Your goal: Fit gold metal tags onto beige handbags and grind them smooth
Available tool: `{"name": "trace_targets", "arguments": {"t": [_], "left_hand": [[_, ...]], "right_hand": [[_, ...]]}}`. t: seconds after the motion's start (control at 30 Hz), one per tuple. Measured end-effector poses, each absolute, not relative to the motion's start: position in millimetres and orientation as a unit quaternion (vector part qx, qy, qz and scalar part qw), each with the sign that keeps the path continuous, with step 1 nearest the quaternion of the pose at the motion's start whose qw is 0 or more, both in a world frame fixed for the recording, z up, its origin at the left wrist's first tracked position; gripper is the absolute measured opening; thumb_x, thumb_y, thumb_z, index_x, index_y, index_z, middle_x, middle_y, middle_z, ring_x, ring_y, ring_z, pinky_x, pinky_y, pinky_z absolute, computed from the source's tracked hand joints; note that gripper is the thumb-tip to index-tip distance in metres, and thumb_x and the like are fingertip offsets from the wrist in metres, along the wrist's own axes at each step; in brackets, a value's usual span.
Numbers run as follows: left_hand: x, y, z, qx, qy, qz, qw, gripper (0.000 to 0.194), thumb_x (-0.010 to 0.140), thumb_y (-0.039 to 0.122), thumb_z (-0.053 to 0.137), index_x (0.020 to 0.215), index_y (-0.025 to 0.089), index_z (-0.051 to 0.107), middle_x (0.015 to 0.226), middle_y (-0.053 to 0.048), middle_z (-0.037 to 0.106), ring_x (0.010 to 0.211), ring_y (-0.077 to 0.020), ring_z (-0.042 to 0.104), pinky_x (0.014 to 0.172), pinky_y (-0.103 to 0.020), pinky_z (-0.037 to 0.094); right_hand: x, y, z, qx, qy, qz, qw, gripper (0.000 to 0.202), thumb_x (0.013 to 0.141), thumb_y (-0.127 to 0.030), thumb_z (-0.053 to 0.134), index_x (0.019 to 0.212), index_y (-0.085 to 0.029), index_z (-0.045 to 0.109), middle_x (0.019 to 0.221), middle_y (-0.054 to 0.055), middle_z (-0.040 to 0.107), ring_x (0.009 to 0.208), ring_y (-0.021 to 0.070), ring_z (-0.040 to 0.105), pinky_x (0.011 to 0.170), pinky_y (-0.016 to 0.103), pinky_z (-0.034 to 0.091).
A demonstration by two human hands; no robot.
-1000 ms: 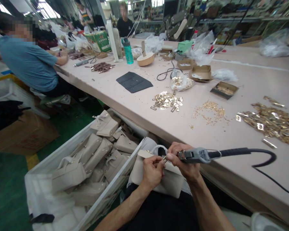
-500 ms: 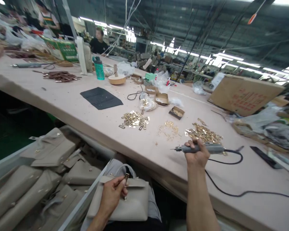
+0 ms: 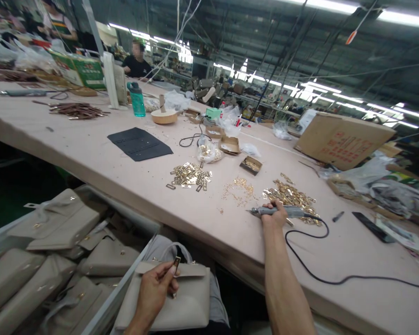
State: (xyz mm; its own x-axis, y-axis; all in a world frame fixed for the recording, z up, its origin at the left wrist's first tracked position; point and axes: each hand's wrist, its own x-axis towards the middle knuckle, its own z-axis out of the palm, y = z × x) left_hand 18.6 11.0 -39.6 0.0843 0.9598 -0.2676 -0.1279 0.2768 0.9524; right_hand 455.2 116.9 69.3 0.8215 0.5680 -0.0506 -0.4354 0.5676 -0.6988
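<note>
My left hand (image 3: 157, 291) pinches a small gold-edged metal plate (image 3: 176, 263) between thumb and fingers. It is held in front of the flap of a beige handbag (image 3: 192, 302) that rests on my lap. My right hand (image 3: 275, 215) is wrapped around a grey electric screwdriver (image 3: 293, 212), its tip pointing left just above the table. Tiny gold screws (image 3: 243, 186) lie scattered beyond that tip. Behind the tool is a heap of gold metal fittings (image 3: 289, 193), and farther left a pile of rectangular gold frames (image 3: 188, 176).
Several beige bags (image 3: 56, 218) fill a bin at left. The screwdriver's black cable (image 3: 335, 282) curves across the table (image 3: 209, 223). Beyond stand a small carton (image 3: 252, 165), a black sheet (image 3: 139, 143), a teal bottle (image 3: 137, 100) and a large cardboard box (image 3: 342, 139). Two people are at the back left.
The view has shifted slightly. My right hand has brought the screwdriver a little nearer the tiny screws, and its cable loop has changed shape. My left hand keeps its pinch on the plate.
</note>
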Motion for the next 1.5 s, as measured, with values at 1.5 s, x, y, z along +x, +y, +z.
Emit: {"name": "trace_targets", "arguments": {"t": [1.5], "left_hand": [[19.6, 12.3, -31.2, 0.387, 0.518, 0.442, 0.621, 0.057, 0.067, 0.060, 0.084, 0.095, 0.010, 0.078, 0.062, -0.006, 0.073, 0.042, -0.0184, 0.063, 0.041, -0.029, 0.055]], "right_hand": [[453.3, 116.7, 70.6, -0.357, -0.086, 0.277, 0.888, 0.028, 0.081, -0.023, 0.077, 0.083, -0.020, 0.049, 0.073, -0.009, 0.055, 0.048, 0.0046, 0.046, 0.050, 0.019, 0.049]]}}
